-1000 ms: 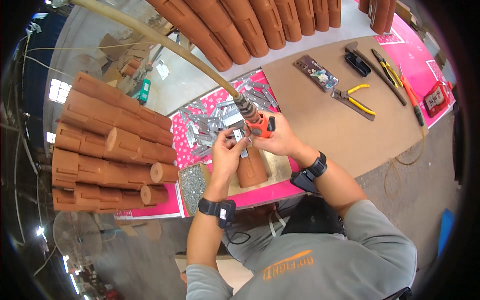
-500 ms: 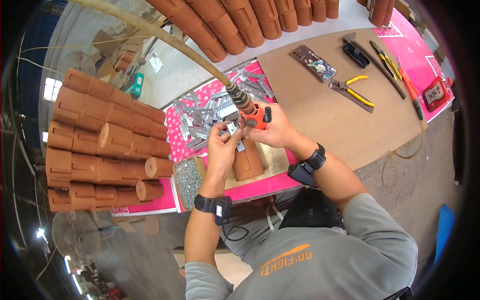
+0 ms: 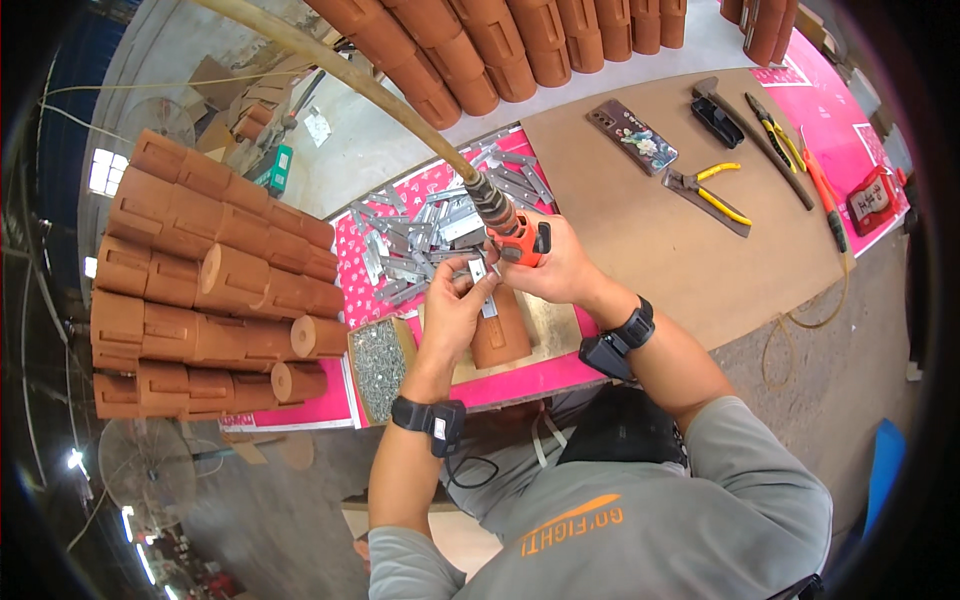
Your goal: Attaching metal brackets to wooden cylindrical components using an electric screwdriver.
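A brown ribbed cylinder (image 3: 503,342) lies on the bench in front of me. Over its far end, my left hand (image 3: 453,308) pinches a flat silver metal strip (image 3: 488,303), which rests along the cylinder's top. My right hand (image 3: 562,262) is wrapped round an orange power screwdriver (image 3: 520,245), its metal collar joined to a long tan hose or pole rising to the upper left. The driver's tip is hidden by my fingers and lies close to the strip. Loose silver strips (image 3: 420,238) are heaped beyond my left hand.
A box of screws (image 3: 377,362) sits left of my left wrist. Brown cylinders (image 3: 200,275) are stacked at left, others (image 3: 490,60) at the far side. At right lie a phone (image 3: 632,136), yellow-handled pliers (image 3: 708,190), a hammer (image 3: 765,150) and a red packet (image 3: 872,200).
Both hands have shifted slightly in the picture, along with the whole bench. The strip now sits straighter along the cylinder, and my left fingers have moved a little on it.
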Tool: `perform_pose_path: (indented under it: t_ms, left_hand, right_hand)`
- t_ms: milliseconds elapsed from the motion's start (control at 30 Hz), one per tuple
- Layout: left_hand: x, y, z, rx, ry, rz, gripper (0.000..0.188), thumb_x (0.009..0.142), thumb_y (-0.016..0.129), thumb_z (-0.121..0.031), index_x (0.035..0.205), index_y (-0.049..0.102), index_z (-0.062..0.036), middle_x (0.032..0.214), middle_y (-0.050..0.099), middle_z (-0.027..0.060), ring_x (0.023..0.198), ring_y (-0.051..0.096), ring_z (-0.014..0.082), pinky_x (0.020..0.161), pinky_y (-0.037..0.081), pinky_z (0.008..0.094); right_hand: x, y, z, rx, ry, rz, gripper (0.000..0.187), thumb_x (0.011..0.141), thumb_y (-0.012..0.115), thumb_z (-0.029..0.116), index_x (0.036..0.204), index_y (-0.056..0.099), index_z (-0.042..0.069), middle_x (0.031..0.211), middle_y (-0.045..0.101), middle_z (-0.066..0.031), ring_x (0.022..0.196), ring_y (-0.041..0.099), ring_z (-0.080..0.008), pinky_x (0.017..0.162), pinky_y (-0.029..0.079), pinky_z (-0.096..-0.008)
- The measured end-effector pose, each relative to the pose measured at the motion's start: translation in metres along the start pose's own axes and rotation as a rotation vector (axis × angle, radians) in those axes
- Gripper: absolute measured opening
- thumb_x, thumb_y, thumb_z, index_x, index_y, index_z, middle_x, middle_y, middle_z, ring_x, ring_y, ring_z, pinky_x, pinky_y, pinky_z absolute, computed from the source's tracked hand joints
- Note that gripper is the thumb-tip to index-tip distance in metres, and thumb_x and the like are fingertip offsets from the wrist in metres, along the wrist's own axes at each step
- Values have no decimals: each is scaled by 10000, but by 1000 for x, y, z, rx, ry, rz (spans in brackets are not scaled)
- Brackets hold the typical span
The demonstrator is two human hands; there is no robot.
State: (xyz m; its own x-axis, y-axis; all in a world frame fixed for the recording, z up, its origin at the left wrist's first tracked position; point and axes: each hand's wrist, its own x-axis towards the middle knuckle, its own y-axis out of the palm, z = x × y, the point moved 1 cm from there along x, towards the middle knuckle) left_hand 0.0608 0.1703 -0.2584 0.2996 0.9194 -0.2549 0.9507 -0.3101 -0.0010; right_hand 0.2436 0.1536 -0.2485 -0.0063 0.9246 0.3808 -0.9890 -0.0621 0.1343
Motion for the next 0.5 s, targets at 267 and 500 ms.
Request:
perform_pose_path:
  t_ms: [267,500]
  left_hand:
    - [-4,-11,17,50,43,-3,158,951,678,-71,1078,600,-21,987,682,50,901,630,96,793,507,243]
    - [-13,-18,24,247,80,38,288,919,725,-112,1146,586,0,1043,685,69,973,633,124,855,512,271]
  right_hand:
    - [0,-2,0,-67,4,53,254,759,658,-10,1009,622,15,905,677,-29,842,624,-101,794,523,-285]
    - [0,-2,-2,-45,28,63,275,758,666,-14,1027,621,17,911,674,-30,866,637,-106,812,530,-295]
